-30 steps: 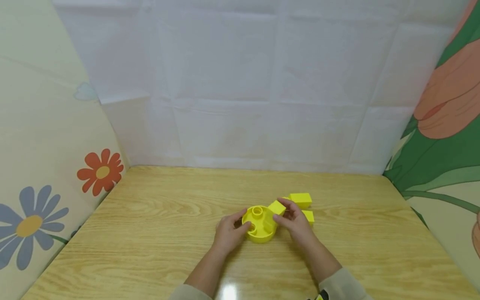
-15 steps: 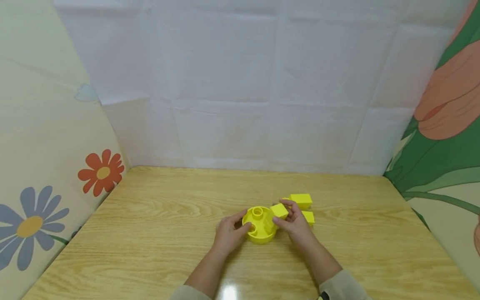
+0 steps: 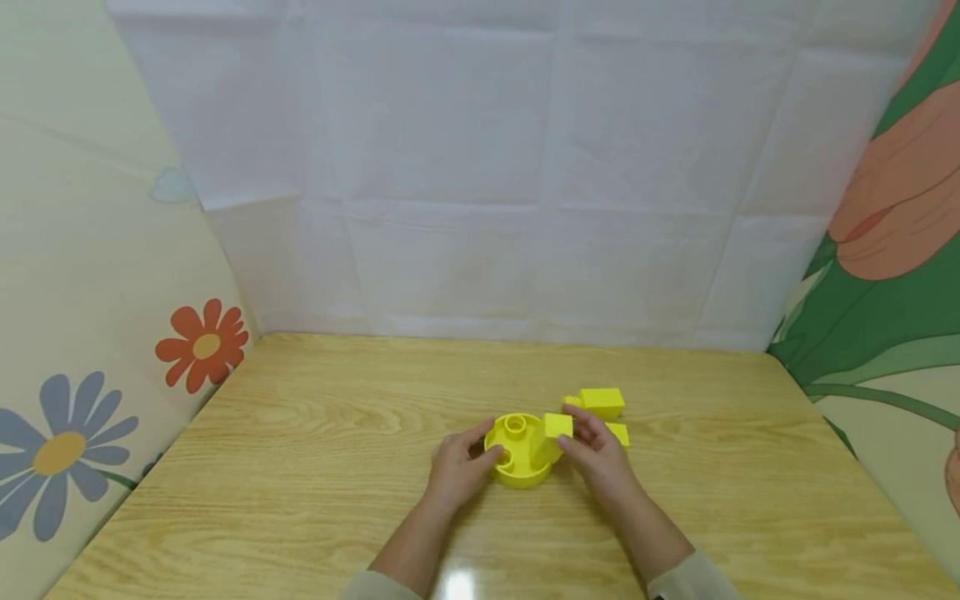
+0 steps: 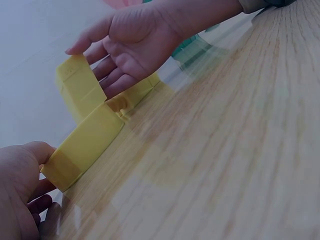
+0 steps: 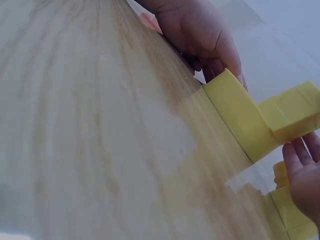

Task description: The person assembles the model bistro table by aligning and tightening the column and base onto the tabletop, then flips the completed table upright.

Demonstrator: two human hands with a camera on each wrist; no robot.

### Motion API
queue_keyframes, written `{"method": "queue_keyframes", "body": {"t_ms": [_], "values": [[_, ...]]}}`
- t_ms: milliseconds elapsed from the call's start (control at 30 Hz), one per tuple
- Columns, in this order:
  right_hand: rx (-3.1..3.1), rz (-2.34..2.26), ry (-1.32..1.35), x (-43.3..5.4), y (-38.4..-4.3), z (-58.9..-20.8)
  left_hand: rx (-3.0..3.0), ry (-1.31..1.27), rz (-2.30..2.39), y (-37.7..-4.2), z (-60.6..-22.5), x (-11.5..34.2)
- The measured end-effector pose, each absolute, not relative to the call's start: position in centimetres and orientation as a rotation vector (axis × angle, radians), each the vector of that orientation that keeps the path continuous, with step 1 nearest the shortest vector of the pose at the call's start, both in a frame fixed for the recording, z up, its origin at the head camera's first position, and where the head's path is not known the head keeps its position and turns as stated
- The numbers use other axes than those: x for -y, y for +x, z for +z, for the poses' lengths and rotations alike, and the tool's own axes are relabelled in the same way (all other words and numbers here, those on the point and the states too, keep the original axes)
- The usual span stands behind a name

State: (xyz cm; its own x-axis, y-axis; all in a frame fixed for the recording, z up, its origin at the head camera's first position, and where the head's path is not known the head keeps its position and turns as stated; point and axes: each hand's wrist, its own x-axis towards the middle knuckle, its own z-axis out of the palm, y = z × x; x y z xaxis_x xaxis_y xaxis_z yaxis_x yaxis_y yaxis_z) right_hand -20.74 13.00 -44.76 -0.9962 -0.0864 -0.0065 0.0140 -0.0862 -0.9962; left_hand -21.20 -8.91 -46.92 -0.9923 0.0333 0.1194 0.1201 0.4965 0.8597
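Note:
In the head view, my left hand (image 3: 461, 468) grips the left rim of a round, shallow yellow base (image 3: 522, 478) lying on the table. Hollow round sockets (image 3: 515, 426) show inside it. At the base's right side a square yellow post (image 3: 557, 426) stands nearly upright. My right hand (image 3: 606, 462) pinches this post near its top, with the thumb on the near side and the fingers on the far side. The left wrist view has the right thumb at the post's top edge. How the post's lower end sits in the base is hidden.
Right of and behind the base lie two more yellow blocks; the far block (image 3: 602, 403) has a narrower knob at its left end. The near block (image 3: 618, 435) is partly covered by my right hand. Wood-grain table (image 3: 337, 450) all round; a white sheet (image 3: 450, 183) hangs behind.
The post in my right hand has gone from tilted to nearly upright, and my right hand has shifted slightly right and down. My left hand and the base stay put.

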Motion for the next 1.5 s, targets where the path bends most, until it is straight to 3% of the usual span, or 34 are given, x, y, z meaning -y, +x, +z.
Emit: {"method": "queue_keyframes", "body": {"t_ms": [867, 1500], "values": [[-2.224, -2.287, 0.049, -11.8, -19.5, -45.2, 2.636, -0.148, -1.53, -21.0, -46.6, 9.0], [-2.3, -2.318, -0.043, -12.6, -19.2, -44.7, 2.645, -0.152, -1.506, -20.9, -46.4, 8.9]]}}
